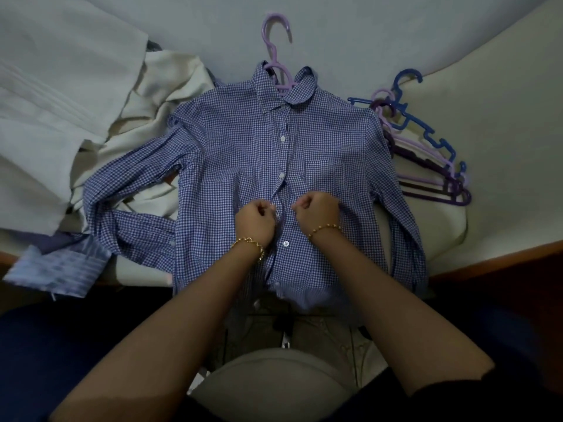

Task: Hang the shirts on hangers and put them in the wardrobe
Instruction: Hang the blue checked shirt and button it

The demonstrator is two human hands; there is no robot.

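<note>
A blue-and-white checked shirt (237, 153) lies face up on the bed, its hem hanging over the near edge. A lilac hanger (275, 56) sits inside it, hook sticking out past the collar. My left hand (256, 222) and my right hand (318, 213) are side by side at the middle of the button placket, fingers curled and pinching the two front edges of the shirt. Two buttons above my hands look fastened. The fingertips are hidden from me.
A stack of spare hangers (426, 147), blue, lilac and purple, lies to the right of the shirt. Cream garments (158, 95) are heaped at the left, with a blue striped shirt (61, 269) at the bed's near left edge. A wooden bed frame (487, 254) runs along the right.
</note>
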